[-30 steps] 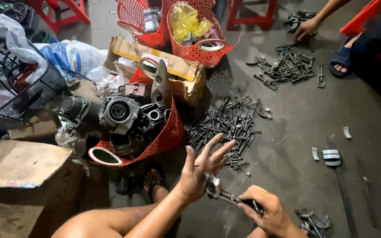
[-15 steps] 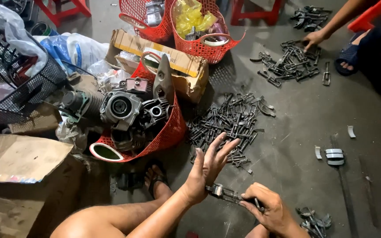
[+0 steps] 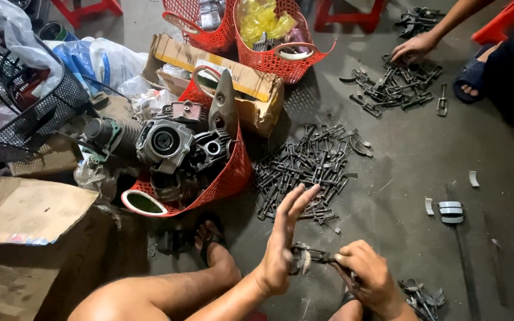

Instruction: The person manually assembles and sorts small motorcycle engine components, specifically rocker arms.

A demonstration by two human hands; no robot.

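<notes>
My right hand [image 3: 369, 274] grips one end of a small dark metal connecting rod [image 3: 310, 257] low in the view. My left hand [image 3: 283, 242] is held flat with fingers straight and spread, its palm against the rod's other end. Just beyond my hands lies a pile of similar dark rods [image 3: 309, 167] on the grey floor. A few more rods [image 3: 422, 297] lie by my right wrist.
A red basket [image 3: 230, 178] of engine parts stands to the left, by my sandalled foot [image 3: 210, 239]. Cardboard boxes [image 3: 28, 211], more red baskets [image 3: 281, 59] and a black wire basket [image 3: 31, 119] crowd the left and back. Another person's hand [image 3: 413, 47] rests on a second rod pile [image 3: 397, 89].
My left hand has turned from an open spread over the rod to a flat palm pressed against its end. The camera view has shifted slightly.
</notes>
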